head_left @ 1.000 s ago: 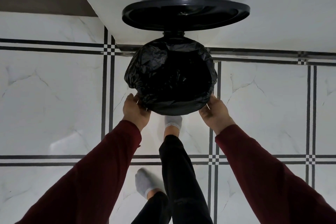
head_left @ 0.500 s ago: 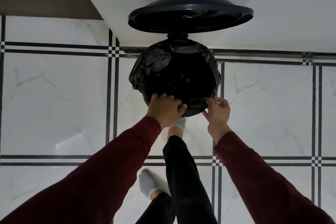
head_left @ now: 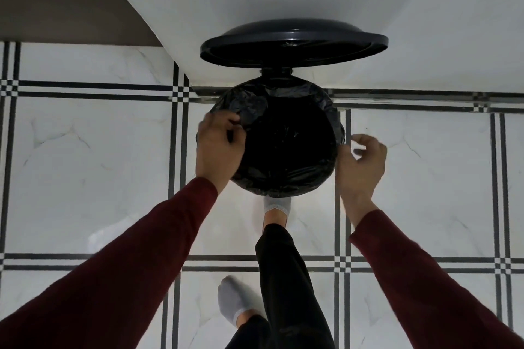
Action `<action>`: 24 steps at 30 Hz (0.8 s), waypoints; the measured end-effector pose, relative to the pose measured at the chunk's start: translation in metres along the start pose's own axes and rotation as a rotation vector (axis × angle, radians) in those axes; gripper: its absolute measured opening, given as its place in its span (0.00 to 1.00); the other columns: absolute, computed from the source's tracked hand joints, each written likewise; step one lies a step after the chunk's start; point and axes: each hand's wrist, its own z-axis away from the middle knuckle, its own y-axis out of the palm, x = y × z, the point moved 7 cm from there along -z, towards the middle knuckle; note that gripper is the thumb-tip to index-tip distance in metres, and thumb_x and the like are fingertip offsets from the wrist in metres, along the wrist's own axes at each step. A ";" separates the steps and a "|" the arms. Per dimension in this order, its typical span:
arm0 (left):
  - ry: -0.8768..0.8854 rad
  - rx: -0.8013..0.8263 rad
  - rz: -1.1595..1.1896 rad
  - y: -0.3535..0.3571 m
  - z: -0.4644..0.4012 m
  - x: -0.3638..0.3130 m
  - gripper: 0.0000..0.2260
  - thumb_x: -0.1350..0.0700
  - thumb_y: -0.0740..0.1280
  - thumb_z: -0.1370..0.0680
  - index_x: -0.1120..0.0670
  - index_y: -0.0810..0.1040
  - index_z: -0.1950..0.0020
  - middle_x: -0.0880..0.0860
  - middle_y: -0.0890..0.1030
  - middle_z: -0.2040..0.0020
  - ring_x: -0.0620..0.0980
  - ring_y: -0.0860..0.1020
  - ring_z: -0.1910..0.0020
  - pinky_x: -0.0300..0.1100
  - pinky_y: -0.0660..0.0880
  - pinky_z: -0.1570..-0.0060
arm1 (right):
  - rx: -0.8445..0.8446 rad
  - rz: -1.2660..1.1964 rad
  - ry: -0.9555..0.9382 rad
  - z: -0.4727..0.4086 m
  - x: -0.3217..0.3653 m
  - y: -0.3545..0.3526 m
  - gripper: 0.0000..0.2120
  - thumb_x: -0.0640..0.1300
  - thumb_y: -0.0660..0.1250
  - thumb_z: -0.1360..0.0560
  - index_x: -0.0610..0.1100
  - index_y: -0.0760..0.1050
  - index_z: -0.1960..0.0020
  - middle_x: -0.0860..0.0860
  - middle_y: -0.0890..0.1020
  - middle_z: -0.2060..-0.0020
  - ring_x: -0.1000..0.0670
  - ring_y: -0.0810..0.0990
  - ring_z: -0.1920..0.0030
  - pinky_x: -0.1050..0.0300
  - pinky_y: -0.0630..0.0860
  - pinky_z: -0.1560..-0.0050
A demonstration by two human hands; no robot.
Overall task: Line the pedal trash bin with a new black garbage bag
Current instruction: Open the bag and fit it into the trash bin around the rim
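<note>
Now, nearest to me, my two maroon sleeves reach forward, and between them my foot (head_left: pixel 277 208) in its grey sock presses down just under the front of the pedal trash bin (head_left: pixel 283 188), which I judge is what keeps the lid (head_left: pixel 293 42) raised beyond both hands.

My hands have left the front of the rim, where they were half a second ago, and gone apart to its two sides. The left hand (head_left: pixel 219 147) sits on the left edge, fingers curled and pinching a fold of the black garbage bag (head_left: pixel 286 178) against the rim. The right hand (head_left: pixel 361 161) is at the right edge, half open with fingers loosely bent; its thumb side touches the bag's overhang or comes very near it, and I cannot tell that it grips anything.

Between the hands the bag lies inside the bin, mouth open and dark, its collar folded out over the rim all round as far as I see. I take the front as seated, so the work is down to snugging the sides. Past the hands, only the hinge side remains unchecked.
</note>
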 end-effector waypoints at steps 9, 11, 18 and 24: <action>-0.464 0.249 0.072 0.020 -0.050 0.038 0.19 0.42 0.62 0.18 0.51 0.76 0.32 0.56 0.79 0.37 0.57 0.76 0.36 0.48 0.72 0.37 | 0.417 0.249 -0.036 -0.074 0.045 0.073 0.18 0.54 0.69 0.24 0.47 0.81 0.38 0.51 0.84 0.42 0.49 0.82 0.41 0.50 0.77 0.35; -0.512 0.262 0.082 0.024 -0.053 0.043 0.17 0.44 0.59 0.16 0.54 0.78 0.36 0.53 0.80 0.43 0.56 0.77 0.38 0.45 0.72 0.40 | 0.449 0.146 0.152 -0.088 0.031 0.081 0.18 0.58 0.70 0.28 0.49 0.84 0.45 0.53 0.87 0.49 0.49 0.85 0.44 0.49 0.80 0.37; -0.705 0.236 0.180 0.026 -0.055 0.061 0.15 0.35 0.63 0.23 0.43 0.83 0.51 0.53 0.78 0.34 0.60 0.73 0.30 0.52 0.70 0.29 | 0.553 -0.032 0.427 -0.108 0.005 0.110 0.26 0.60 0.72 0.36 0.46 0.85 0.44 0.50 0.89 0.54 0.45 0.89 0.52 0.50 0.85 0.49; -0.718 0.235 0.352 0.030 -0.055 0.064 0.16 0.38 0.66 0.20 0.50 0.81 0.53 0.53 0.84 0.45 0.54 0.83 0.45 0.56 0.81 0.39 | 0.626 -0.056 0.450 -0.116 -0.002 0.121 0.31 0.62 0.73 0.37 0.45 0.84 0.41 0.46 0.89 0.50 0.43 0.89 0.51 0.43 0.83 0.41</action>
